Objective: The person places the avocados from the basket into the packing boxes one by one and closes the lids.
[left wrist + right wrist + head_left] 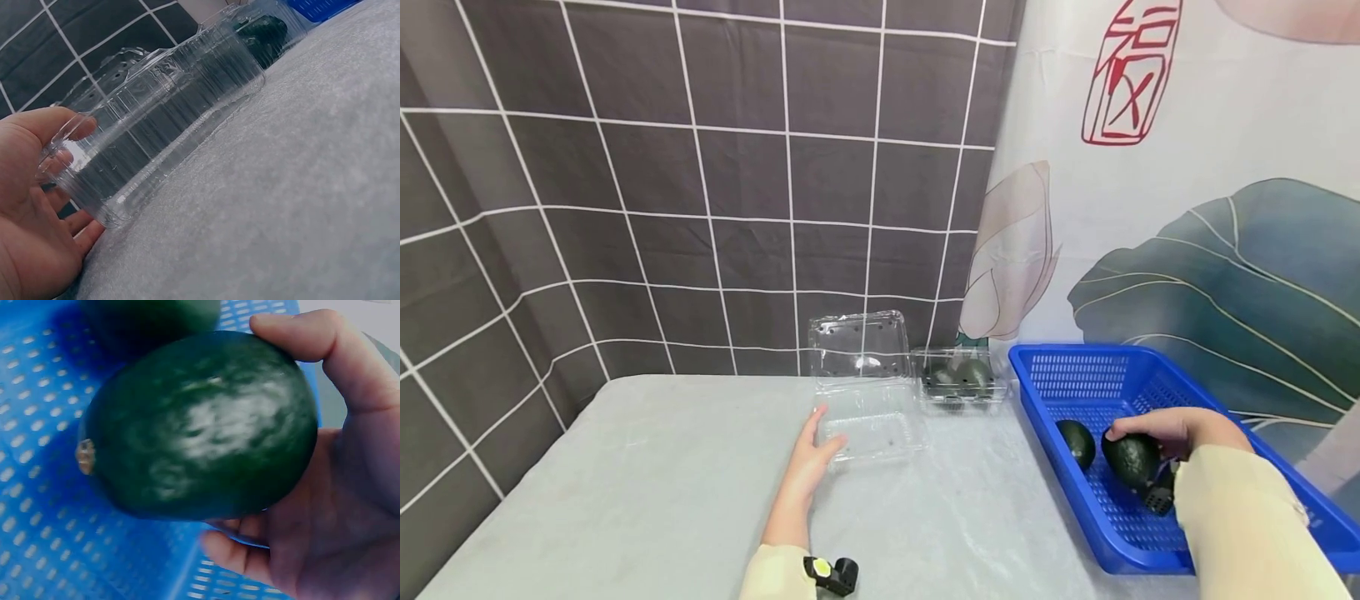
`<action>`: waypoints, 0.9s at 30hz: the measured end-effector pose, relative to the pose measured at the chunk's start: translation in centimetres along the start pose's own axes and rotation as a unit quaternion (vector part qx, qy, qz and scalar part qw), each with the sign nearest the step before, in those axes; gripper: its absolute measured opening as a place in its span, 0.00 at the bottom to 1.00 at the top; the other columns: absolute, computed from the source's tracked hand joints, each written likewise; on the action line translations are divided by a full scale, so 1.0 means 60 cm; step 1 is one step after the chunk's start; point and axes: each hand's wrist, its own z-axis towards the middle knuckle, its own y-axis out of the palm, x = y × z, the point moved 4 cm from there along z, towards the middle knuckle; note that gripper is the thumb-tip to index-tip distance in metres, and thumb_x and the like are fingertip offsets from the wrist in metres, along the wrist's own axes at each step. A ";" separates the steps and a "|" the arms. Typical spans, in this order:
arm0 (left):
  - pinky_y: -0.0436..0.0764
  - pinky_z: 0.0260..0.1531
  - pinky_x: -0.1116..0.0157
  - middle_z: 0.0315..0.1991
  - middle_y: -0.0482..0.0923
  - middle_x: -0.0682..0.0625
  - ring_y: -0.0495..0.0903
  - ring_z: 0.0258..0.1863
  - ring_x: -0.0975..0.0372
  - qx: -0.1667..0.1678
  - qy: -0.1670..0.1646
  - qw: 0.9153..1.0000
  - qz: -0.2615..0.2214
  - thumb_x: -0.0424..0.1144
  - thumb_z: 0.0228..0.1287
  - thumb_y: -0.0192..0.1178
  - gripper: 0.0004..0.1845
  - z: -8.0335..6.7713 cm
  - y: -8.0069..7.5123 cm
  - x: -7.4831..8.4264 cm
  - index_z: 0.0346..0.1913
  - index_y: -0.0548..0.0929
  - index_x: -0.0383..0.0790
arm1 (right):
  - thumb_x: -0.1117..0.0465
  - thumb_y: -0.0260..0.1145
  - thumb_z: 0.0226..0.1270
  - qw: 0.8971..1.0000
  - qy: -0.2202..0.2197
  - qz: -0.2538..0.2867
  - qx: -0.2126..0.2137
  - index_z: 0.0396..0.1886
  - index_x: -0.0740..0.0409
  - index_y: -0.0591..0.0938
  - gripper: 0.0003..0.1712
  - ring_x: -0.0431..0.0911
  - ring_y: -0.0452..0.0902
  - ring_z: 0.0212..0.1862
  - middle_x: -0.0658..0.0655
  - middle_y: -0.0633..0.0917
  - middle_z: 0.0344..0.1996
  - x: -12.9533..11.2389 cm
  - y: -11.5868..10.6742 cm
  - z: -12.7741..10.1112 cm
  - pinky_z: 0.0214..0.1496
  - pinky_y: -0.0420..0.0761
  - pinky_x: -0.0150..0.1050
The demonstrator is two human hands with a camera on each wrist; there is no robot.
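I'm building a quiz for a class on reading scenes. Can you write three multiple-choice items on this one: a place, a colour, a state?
1. Where is the avocado that the right hand grips?
A. over the blue basket
B. in the open clear box
C. on the grey table

2. What colour is the basket?
A. red
B. blue
C. white

3. How is the clear box by the left hand?
A. lid shut
B. crushed flat
C. lid up, nothing inside

A: the head view shows it above the basket floor.
B: its mesh is blue.
C: the lid stands upright.
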 end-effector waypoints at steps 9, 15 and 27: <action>0.41 0.66 0.46 0.72 0.39 0.37 0.38 0.70 0.43 0.000 0.011 1.000 0.005 0.32 0.57 0.57 0.38 0.004 -0.003 0.003 0.70 0.54 0.34 | 0.39 0.56 0.60 1.000 -0.025 0.007 0.018 0.57 0.78 0.57 0.47 0.54 0.75 0.40 0.69 0.73 0.44 -0.034 -0.020 -0.021 0.42 0.81 0.48; 0.42 0.66 0.47 0.72 0.40 0.37 0.39 0.70 0.44 0.005 0.011 1.000 0.006 0.31 0.56 0.57 0.37 0.006 -0.003 -0.001 0.70 0.55 0.33 | 0.40 0.56 0.60 0.999 -0.037 -0.007 0.025 0.58 0.76 0.59 0.45 0.53 0.74 0.38 0.66 0.74 0.42 -0.067 -0.028 -0.031 0.40 0.82 0.46; 0.43 0.66 0.46 0.72 0.42 0.37 0.41 0.69 0.43 0.008 0.016 1.000 0.004 0.31 0.55 0.57 0.37 0.005 -0.003 -0.003 0.69 0.56 0.32 | 0.42 0.57 0.61 0.994 -0.079 -0.045 0.052 0.61 0.76 0.53 0.47 0.56 0.74 0.42 0.73 0.69 0.47 -0.132 -0.034 -0.054 0.42 0.81 0.49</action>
